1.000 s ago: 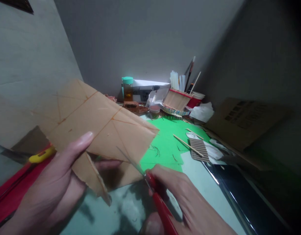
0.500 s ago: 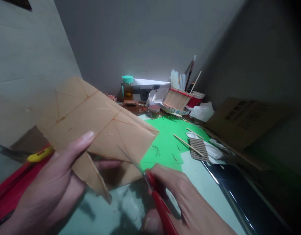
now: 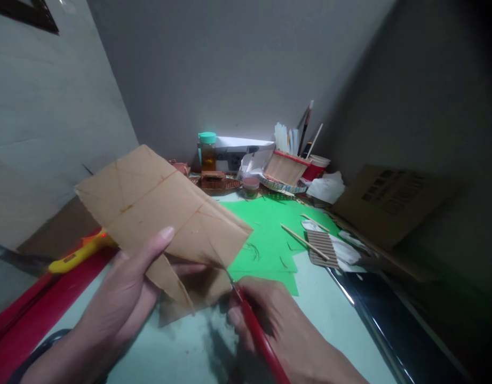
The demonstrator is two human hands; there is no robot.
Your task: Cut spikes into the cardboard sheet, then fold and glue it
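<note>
Pinching a brown-lined cardboard sheet, left hand keeps thumb on top and fingers beneath, the sheet tilted above the pale tabletop. Right hand has fingers closed round red-handled scissors, blade at the sheet's lower right edge. Farther right, a wooden stick crosses a ridged cardboard scrap beside green paper

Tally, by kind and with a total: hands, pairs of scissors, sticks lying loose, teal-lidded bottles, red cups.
Hands: 2 (left hand, right hand)
Pairs of scissors: 1
Loose sticks: 2 (long stick, short stick)
Teal-lidded bottle: 1
Red cup: 1
Total: 7
</note>
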